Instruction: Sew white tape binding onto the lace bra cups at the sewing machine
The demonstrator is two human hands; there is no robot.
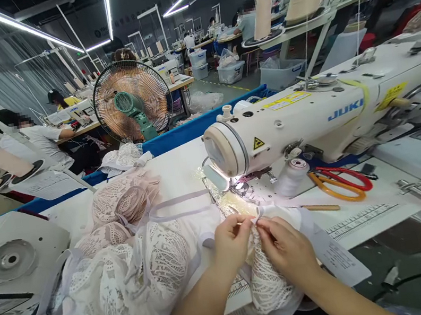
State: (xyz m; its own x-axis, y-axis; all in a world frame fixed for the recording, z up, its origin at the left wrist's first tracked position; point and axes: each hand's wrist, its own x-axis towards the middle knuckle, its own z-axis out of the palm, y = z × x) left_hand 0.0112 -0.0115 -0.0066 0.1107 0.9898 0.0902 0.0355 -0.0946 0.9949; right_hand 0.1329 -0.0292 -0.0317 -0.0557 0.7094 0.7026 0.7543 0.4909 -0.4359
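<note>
My left hand [231, 243] and my right hand [288, 246] meet in front of the sewing machine [289, 123], each pinching the edge of a white lace bra [269, 279]. One lace cup hangs below my fingers over the table's front edge. Just beyond my fingertips is the lit needle area, partly hidden by the machine head. To the left lies a heap of white lace bras [115, 291], with pinkish lace cups [120, 199] behind it. A pale strap runs from the heap toward the needle area.
Right of the needle stand a white thread spool [293, 176], orange-and-red-handled scissors [340, 184] and a wooden-handled tool [322, 207]. A printed ruler [362, 221] and a paper slip [340, 257] lie nearer. A fan [132, 100] stands behind the blue-edged table; other people sit at machines beyond.
</note>
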